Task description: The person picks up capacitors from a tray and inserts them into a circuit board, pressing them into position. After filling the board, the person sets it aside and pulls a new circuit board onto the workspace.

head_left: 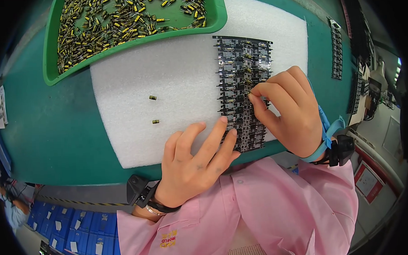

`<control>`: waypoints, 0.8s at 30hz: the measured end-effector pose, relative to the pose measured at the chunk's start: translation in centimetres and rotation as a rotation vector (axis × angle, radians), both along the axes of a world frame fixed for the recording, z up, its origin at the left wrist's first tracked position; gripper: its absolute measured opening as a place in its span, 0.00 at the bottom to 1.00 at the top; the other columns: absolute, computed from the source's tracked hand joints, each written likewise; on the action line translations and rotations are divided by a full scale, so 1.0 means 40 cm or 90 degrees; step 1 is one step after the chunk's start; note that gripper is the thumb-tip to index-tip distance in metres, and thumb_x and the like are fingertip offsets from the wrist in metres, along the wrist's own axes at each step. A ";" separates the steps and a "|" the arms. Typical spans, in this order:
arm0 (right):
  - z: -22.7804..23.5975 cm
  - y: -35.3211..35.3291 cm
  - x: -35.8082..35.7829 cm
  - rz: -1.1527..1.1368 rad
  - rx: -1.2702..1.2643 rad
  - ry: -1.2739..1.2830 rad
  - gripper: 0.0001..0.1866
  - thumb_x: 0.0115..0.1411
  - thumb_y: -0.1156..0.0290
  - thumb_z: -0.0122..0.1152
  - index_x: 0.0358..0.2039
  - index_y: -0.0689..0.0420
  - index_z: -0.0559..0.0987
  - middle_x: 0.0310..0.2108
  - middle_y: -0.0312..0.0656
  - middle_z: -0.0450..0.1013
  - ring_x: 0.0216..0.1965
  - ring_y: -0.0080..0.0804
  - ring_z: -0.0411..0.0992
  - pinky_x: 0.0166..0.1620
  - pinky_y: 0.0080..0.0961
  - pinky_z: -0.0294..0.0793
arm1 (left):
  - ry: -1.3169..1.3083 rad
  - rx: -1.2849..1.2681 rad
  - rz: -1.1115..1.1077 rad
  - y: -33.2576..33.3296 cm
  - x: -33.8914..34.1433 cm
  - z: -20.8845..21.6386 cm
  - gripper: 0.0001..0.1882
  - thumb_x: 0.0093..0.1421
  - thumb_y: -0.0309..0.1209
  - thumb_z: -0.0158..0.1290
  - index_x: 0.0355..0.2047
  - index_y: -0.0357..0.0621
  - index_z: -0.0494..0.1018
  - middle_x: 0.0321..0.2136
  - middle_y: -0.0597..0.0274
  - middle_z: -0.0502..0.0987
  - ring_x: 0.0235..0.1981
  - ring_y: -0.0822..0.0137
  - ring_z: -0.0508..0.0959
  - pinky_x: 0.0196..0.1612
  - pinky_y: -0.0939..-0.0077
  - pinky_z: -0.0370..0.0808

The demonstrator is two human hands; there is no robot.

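A black panel of small circuit boards (228, 77) lies on a white foam sheet (121, 85). My right hand (288, 106) is over its right side, thumb and index finger pinched on a small capacitor (249, 93) against the panel; the fingertips partly hide it. Several capacitors (248, 69) stand in a column on the boards above that pinch. My left hand (196, 157) rests with spread fingers at the panel's lower left edge, holding nothing. Two loose capacitors, one (153, 98) above the other (155, 121), lie on the foam left of the panel.
A green tray (133, 42) full of yellow-and-black capacitors stands at the far left, overlapping the foam. The table (38, 129) is green. More board panels (336, 48) lie at the right. Blue bins (99, 230) stand below left; part of another person (16, 212) shows there.
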State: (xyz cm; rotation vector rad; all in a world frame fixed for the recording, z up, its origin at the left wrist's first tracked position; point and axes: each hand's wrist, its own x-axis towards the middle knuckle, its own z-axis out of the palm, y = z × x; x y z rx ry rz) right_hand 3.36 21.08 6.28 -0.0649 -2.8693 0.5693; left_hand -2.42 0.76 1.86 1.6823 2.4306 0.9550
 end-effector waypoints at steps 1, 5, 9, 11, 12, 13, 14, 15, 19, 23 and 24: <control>0.002 -0.001 -0.002 0.003 0.009 -0.005 0.13 0.41 0.85 0.67 0.28 0.61 0.76 0.25 0.40 0.69 0.27 0.37 0.65 0.29 0.29 0.64 | 0.001 0.002 0.000 0.000 0.000 -0.001 0.22 0.47 0.42 0.64 0.44 0.55 0.78 0.49 0.65 0.76 0.45 0.58 0.69 0.46 0.67 0.64; 0.011 -0.006 -0.009 0.015 0.039 -0.025 0.13 0.40 0.86 0.66 0.29 0.62 0.75 0.26 0.41 0.69 0.27 0.38 0.64 0.29 0.30 0.65 | 0.002 0.008 0.002 0.001 0.001 -0.003 0.21 0.47 0.42 0.64 0.43 0.55 0.78 0.48 0.65 0.76 0.44 0.58 0.69 0.45 0.67 0.65; 0.014 0.000 -0.011 0.051 0.075 -0.050 0.12 0.41 0.84 0.64 0.28 0.64 0.74 0.26 0.42 0.65 0.28 0.39 0.63 0.30 0.30 0.67 | 0.004 0.009 0.004 0.001 0.002 -0.005 0.21 0.48 0.43 0.63 0.43 0.54 0.79 0.48 0.66 0.76 0.44 0.58 0.69 0.44 0.67 0.65; 0.017 0.001 -0.013 0.067 0.087 -0.059 0.11 0.41 0.82 0.63 0.28 0.64 0.73 0.26 0.43 0.64 0.29 0.39 0.63 0.30 0.29 0.68 | 0.005 0.009 0.005 0.002 0.003 -0.004 0.20 0.48 0.43 0.63 0.42 0.54 0.79 0.48 0.66 0.76 0.44 0.58 0.69 0.44 0.67 0.65; 0.020 0.000 -0.015 0.070 0.088 -0.064 0.11 0.41 0.83 0.62 0.28 0.65 0.73 0.26 0.43 0.63 0.29 0.39 0.63 0.31 0.29 0.67 | 0.005 0.009 0.006 0.002 0.003 -0.004 0.20 0.48 0.43 0.63 0.42 0.54 0.79 0.48 0.66 0.76 0.44 0.58 0.69 0.44 0.67 0.65; 0.022 -0.001 -0.016 0.073 0.089 -0.069 0.11 0.41 0.83 0.62 0.28 0.65 0.73 0.26 0.43 0.63 0.29 0.39 0.62 0.31 0.29 0.67 | 0.005 0.009 0.008 0.002 0.004 -0.003 0.20 0.48 0.43 0.63 0.42 0.54 0.79 0.48 0.66 0.76 0.44 0.58 0.69 0.44 0.67 0.65; 0.023 -0.002 -0.017 0.075 0.090 -0.075 0.11 0.40 0.83 0.62 0.28 0.65 0.73 0.26 0.43 0.63 0.29 0.39 0.62 0.31 0.29 0.67 | 0.004 0.009 0.008 0.002 0.004 -0.003 0.20 0.48 0.43 0.63 0.42 0.54 0.79 0.48 0.66 0.76 0.44 0.58 0.69 0.44 0.67 0.65; 0.023 -0.003 -0.017 0.075 0.090 -0.076 0.11 0.40 0.83 0.62 0.28 0.65 0.73 0.26 0.43 0.63 0.29 0.39 0.62 0.31 0.29 0.67 | 0.003 0.010 0.008 0.002 0.004 -0.003 0.20 0.48 0.43 0.63 0.42 0.54 0.79 0.48 0.66 0.76 0.44 0.58 0.69 0.44 0.67 0.65; 0.021 -0.006 -0.020 0.052 0.046 -0.060 0.14 0.40 0.86 0.66 0.29 0.63 0.75 0.26 0.42 0.68 0.27 0.39 0.65 0.29 0.31 0.66 | 0.008 0.009 0.010 0.002 0.003 -0.004 0.20 0.49 0.43 0.63 0.42 0.54 0.79 0.48 0.66 0.76 0.44 0.58 0.69 0.44 0.67 0.65; 0.017 -0.007 -0.018 0.035 0.043 -0.049 0.13 0.41 0.86 0.67 0.29 0.64 0.75 0.26 0.43 0.68 0.28 0.39 0.65 0.29 0.31 0.66 | 0.009 0.010 0.008 0.003 0.002 -0.004 0.20 0.49 0.43 0.63 0.42 0.54 0.79 0.48 0.66 0.76 0.44 0.59 0.69 0.44 0.67 0.65; 0.015 -0.006 -0.017 0.033 0.038 -0.044 0.13 0.41 0.86 0.67 0.29 0.64 0.76 0.26 0.43 0.68 0.27 0.39 0.65 0.29 0.30 0.66 | 0.009 0.010 0.008 0.003 0.002 -0.004 0.20 0.49 0.43 0.63 0.42 0.54 0.79 0.48 0.66 0.76 0.44 0.59 0.69 0.44 0.67 0.65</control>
